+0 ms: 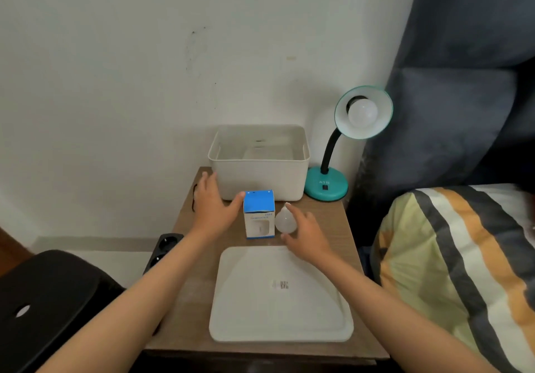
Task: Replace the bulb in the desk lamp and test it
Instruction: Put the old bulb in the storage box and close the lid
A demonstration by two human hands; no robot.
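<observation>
While the left hand point(214, 204) rests spread against the blue bulb box point(259, 213) on the counter point(327, 225), the right hand point(304, 232) loosely cups the loose bulb point(284, 219) lying beside it, which looks light, smooth and fragile, best gripped gently around its globe.

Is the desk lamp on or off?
Off: the bulb in the desk lamp shade looks unlit, casting no glow.

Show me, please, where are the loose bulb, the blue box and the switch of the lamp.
loose bulb point(283, 222): head view, on its white globe.
blue box point(258, 201): head view, on its blue top.
lamp switch point(325, 187): head view, on the dark rocker in the teal base.
</observation>
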